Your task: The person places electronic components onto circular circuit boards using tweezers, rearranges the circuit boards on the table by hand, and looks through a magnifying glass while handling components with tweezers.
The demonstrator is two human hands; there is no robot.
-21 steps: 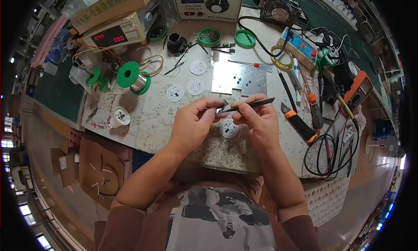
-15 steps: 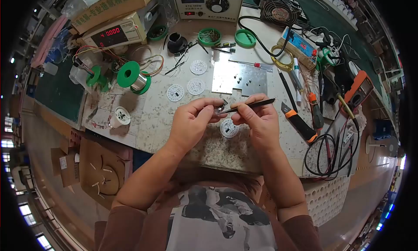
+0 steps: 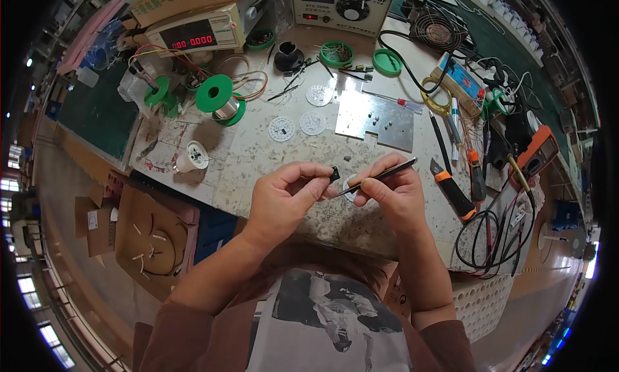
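My left hand [image 3: 288, 196] pinches a small black part [image 3: 334, 174] between thumb and fingertips. Black tweezers [image 3: 394, 170] are held in my right hand [image 3: 394, 194], their tips pointing left, close to my left fingertips. Whether the tips touch anything is too small to tell. Partly hidden behind the right hand lies a round white circuit board [image 3: 350, 192]. A tiny dark piece [image 3: 347, 158] rests on the table just beyond the hands. Several more round boards [image 3: 282, 129] lie farther back, beside a metal plate [image 3: 375, 121] with small parts on it.
Solder spools [image 3: 216, 94] and a white cup-shaped housing [image 3: 192, 157] stand on the left. At right lie a utility knife [image 3: 453, 194], a screwdriver [image 3: 476, 178] and a multimeter [image 3: 538, 149] with looped leads. Behind are a power meter [image 3: 196, 36] and green dishes [image 3: 387, 61].
The hands have moved slightly apart, and the black part shows more clearly at my left fingertips. A tiny dark piece now lies on the table beyond them. The whole view has shifted.
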